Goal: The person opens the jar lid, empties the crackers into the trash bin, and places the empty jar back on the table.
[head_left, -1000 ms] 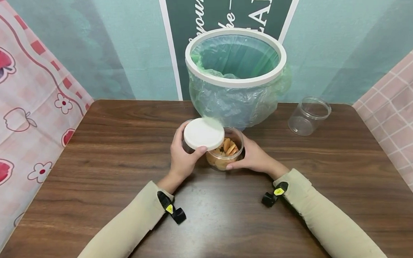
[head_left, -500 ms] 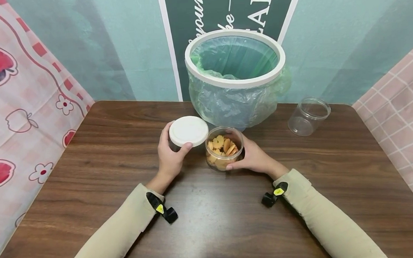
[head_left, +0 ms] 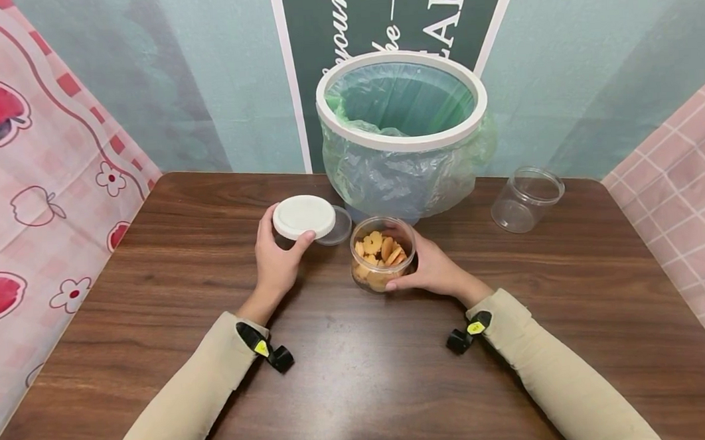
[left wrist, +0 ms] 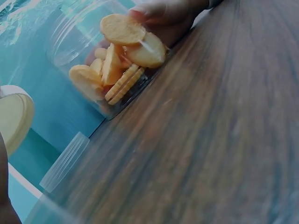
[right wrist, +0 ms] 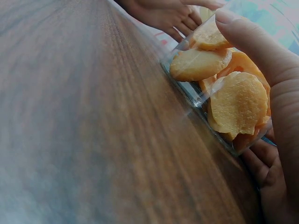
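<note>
In the head view my left hand [head_left: 277,260] holds a white round lid [head_left: 304,214] by its edge, thumb at the near side and fingers on the far side. The lid is raised above the table, left of an uncovered clear jar [head_left: 370,275]. My right hand [head_left: 429,266] grips this jar around its right side, with the thumb in front. Inside the jar lie several golden cookies [head_left: 373,242], seen close up through the wall in the right wrist view. A flat clear lid [head_left: 340,228] lies on the table between the white lid and the jar, partly hidden by the white lid.
Behind the jar stands a bin [head_left: 400,171] with a white rim and a green plastic liner. A second clear jar [head_left: 525,201] is at the back right of the wooden table [head_left: 349,379]. Patterned cloth [head_left: 56,162] hangs on the left.
My left hand has carried the white lid leftward, away from over the jar. The clear lid behind it has come into sight. My right hand and the jar have stayed in place.
</note>
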A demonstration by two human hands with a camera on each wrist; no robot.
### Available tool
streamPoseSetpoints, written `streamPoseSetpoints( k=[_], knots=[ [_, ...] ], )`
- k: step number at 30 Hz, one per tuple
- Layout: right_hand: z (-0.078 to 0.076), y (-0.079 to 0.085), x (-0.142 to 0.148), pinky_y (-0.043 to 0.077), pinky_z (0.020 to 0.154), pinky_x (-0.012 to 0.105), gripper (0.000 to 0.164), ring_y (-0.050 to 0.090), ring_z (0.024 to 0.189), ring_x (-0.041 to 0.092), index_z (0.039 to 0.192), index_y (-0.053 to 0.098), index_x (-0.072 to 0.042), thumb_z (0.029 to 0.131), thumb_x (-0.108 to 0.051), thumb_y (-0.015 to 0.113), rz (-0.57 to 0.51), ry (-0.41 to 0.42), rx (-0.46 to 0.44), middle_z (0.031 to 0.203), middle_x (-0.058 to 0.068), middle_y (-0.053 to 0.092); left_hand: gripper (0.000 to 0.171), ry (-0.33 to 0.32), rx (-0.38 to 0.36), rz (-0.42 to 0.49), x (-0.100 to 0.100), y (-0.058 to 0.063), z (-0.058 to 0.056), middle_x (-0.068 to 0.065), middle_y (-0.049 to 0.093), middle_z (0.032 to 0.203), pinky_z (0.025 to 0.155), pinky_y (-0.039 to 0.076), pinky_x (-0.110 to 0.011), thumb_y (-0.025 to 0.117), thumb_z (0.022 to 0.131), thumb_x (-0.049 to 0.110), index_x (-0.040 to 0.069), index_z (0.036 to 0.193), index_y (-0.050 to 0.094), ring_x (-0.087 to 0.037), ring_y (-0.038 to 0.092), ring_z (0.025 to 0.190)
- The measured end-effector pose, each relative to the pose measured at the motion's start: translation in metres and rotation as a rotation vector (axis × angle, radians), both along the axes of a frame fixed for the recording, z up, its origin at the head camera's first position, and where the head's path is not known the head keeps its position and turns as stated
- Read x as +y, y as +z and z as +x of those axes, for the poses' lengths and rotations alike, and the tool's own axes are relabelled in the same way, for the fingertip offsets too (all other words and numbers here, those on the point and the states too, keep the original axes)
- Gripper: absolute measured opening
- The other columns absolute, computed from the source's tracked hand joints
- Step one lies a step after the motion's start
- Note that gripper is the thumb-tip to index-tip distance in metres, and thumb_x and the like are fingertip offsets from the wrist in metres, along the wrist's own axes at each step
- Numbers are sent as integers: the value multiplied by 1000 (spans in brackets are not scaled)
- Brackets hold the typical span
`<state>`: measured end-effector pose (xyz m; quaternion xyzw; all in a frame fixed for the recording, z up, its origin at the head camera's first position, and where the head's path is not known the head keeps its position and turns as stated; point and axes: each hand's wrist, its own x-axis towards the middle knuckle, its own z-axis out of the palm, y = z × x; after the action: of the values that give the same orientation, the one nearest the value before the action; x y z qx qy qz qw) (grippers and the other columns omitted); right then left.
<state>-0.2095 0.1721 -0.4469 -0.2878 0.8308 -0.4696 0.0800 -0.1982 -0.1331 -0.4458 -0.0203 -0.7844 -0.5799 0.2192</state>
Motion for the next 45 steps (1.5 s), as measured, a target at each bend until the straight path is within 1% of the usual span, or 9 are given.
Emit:
streamPoseSetpoints(
  k=[4, 10, 13, 17, 19, 24, 31, 38, 45],
  knots=[
    [1, 1, -1, 31, 120, 48, 114, 46, 143, 25, 158, 27, -29, 67, -24, 96, -8, 0, -3, 153, 5, 50, 84, 20, -19, -18, -3, 2, -3, -15, 53, 138, 105, 41, -44, 85, 79, 31, 6, 148, 44, -25, 51, 123],
    [2, 2, -1, 31, 120, 50, 114, 46, 143, 26, 159, 26, -27, 68, -25, 95, -2, 3, -5, 154, 6, 50, 86, 58, -60, -47, -15, 3, -8, -14, 51, 142, 111, 38, -47, 86, 79, 34, 10, 149, 43, -25, 49, 129],
    [2, 1, -1, 31, 120, 49, 114, 46, 143, 26, 159, 27, -27, 67, -24, 96, -5, 0, -5, 154, 6, 50, 87, 85, -80, -53, -22, 2, -12, -14, 51, 142, 109, 39, -45, 86, 79, 36, 10, 150, 42, -26, 49, 127],
    [2, 0, 0, 31, 120, 49, 114, 46, 143, 25, 159, 26, -28, 68, -25, 95, -6, -1, -7, 153, 5, 50, 88, 119, -92, -59, -30, 1, -16, -15, 51, 141, 103, 39, -40, 86, 78, 36, 10, 150, 42, -26, 48, 122],
    [2, -1, 0, 31, 120, 49, 114, 46, 143, 25, 159, 26, -28, 68, -25, 95, -4, -1, -9, 154, 5, 50, 88, 125, -98, -63, -32, 1, -17, -14, 51, 141, 101, 38, -37, 87, 78, 37, 11, 150, 43, -25, 48, 121],
    [1, -1, 1, 32, 120, 49, 114, 46, 143, 25, 158, 26, -29, 68, -25, 95, -4, -4, -5, 154, 5, 50, 89, 125, -115, -82, -34, 0, -18, -14, 52, 138, 98, 38, -35, 87, 77, 40, 13, 149, 43, -24, 49, 117],
    [1, 0, 0, 31, 120, 49, 114, 47, 142, 25, 158, 27, -30, 67, -25, 96, -4, -2, -11, 153, 5, 50, 91, 122, -154, -94, -35, 0, -19, -17, 51, 136, 97, 41, -37, 88, 76, 39, 11, 149, 43, -26, 49, 115],
    [1, 0, 0, 31, 120, 48, 114, 48, 142, 25, 158, 27, -29, 67, -25, 96, 1, 0, -1, 153, 4, 51, 93, 117, -190, -104, -37, -1, -20, -18, 50, 140, 102, 43, -40, 88, 76, 38, 9, 151, 40, -27, 50, 119],
    [1, 0, 0, 31, 120, 49, 115, 47, 142, 26, 159, 26, -28, 67, -26, 96, 8, 0, 4, 153, 5, 51, 92, 96, -217, -123, -38, 0, -20, -19, 49, 140, 106, 45, -43, 87, 78, 40, 8, 151, 40, -28, 51, 123]
  ],
)
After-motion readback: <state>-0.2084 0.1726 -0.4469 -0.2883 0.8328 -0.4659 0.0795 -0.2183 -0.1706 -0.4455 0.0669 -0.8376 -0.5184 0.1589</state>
